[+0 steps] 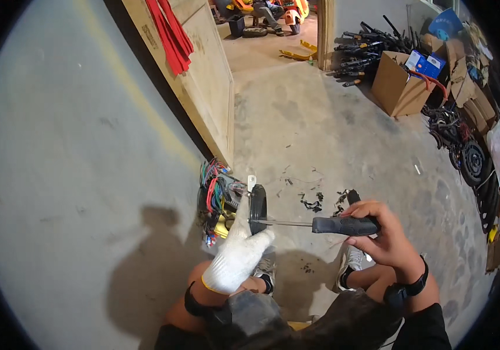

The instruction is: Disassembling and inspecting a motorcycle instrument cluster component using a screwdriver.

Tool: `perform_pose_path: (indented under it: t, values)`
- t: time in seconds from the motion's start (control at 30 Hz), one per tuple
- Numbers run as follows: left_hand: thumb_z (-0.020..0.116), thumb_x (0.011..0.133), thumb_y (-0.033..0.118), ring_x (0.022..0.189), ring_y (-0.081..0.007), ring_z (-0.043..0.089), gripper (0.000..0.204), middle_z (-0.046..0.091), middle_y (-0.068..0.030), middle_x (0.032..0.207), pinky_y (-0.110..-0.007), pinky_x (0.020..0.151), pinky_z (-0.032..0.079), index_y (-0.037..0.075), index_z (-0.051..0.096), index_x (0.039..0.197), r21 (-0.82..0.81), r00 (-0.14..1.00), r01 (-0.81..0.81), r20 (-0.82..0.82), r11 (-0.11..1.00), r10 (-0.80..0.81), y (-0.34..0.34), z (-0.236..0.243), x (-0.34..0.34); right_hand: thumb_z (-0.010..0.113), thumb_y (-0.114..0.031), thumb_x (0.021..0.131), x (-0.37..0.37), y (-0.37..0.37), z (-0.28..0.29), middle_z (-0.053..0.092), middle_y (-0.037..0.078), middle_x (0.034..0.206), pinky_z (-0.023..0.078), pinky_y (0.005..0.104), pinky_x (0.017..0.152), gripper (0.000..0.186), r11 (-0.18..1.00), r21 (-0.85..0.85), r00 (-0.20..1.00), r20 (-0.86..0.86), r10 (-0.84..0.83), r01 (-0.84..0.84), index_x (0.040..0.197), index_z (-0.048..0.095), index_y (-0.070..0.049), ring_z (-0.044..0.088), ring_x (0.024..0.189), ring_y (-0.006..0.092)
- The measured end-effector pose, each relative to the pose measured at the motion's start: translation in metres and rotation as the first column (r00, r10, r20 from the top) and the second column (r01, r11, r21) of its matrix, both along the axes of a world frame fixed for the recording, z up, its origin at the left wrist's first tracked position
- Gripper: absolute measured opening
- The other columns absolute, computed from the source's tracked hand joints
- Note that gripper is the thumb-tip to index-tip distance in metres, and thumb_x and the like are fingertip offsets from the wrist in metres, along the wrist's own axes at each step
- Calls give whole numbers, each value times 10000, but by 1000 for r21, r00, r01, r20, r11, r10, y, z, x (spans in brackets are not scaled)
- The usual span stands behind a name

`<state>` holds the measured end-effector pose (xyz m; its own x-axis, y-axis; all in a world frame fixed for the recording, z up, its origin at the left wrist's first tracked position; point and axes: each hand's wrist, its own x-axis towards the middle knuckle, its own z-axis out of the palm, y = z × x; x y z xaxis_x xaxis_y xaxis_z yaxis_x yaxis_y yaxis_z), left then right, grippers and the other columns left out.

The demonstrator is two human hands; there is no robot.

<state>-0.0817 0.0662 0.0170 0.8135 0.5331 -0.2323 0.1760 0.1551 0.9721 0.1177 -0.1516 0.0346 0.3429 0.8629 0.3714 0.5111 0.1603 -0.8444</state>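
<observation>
My left hand [239, 256], in a white knitted glove, is closed around a black round part [258, 209] held on edge in front of me. A small pale metal tab [251, 182] sticks up at the top of that part. My bare right hand [381, 233] grips the black handle of a screwdriver [337, 225]. Its long thin metal shaft points left, and the tip meets the side of the black part; the exact contact spot is too small to make out. A short black piece rises above the handle by my right fingers; I cannot tell whether it belongs to the tool.
A bundle of coloured wires [213, 192] lies by the wall, left of my glove. Black scraps [313, 202] litter the floor ahead. At right stand a cardboard box [399, 87], a heap of black parts [361, 55] and a wheel [473, 160]. A door [203, 64] stands ajar; a person sits beyond.
</observation>
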Motion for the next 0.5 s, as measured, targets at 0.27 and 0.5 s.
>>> perform_pose_path:
  t: [0.27, 0.5]
  values:
    - [587, 866, -14, 1213, -188, 480, 868, 482, -150, 1376, -297, 1005, 428, 25, 128, 1602, 160, 994, 90, -81, 983, -78, -9, -9, 0, 884, -146, 753, 4, -10, 14, 725, 111, 951, 545, 306, 681, 405, 996, -30, 990, 122, -75, 80, 1073, 655, -45, 711, 805, 234]
    - [585, 866, -59, 1051, -129, 541, 858, 550, -67, 1257, -261, 872, 508, 60, 161, 1603, 245, 995, 74, -87, 967, -54, -13, -12, 2, 886, -171, 751, 0, -14, 23, 722, 79, 856, 524, 275, 633, 390, 984, -125, 988, 112, -110, 124, 1048, 660, -56, 699, 723, 179]
